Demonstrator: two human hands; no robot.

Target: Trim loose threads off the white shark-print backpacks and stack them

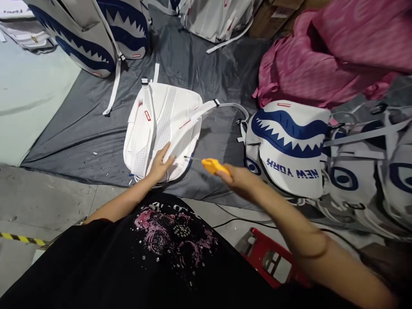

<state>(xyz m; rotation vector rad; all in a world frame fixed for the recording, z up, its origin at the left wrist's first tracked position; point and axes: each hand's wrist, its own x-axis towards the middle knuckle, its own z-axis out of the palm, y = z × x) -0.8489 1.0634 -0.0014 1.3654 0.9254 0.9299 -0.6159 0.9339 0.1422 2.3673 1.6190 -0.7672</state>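
A white backpack point(189, 96) lies on the dark grey cloth with its straps facing up. My left hand point(160, 165) rests on the lower part of the backpack, thumb and fingers apart. My right hand point(236, 178) is closed round an orange-handled tool point(214, 166) with a thin metal shaft. The shaft points left, its tip near the backpack's lower right edge. One white shoulder strap point(206, 107) stretches to the right from the backpack.
White backpacks with blue shark mouths point(289, 133) stand at the right, more at the upper left point(125, 25). Pink bags point(302, 73) are piled at the upper right. A red stool point(273, 257) and a black cable lie below the cloth's edge.
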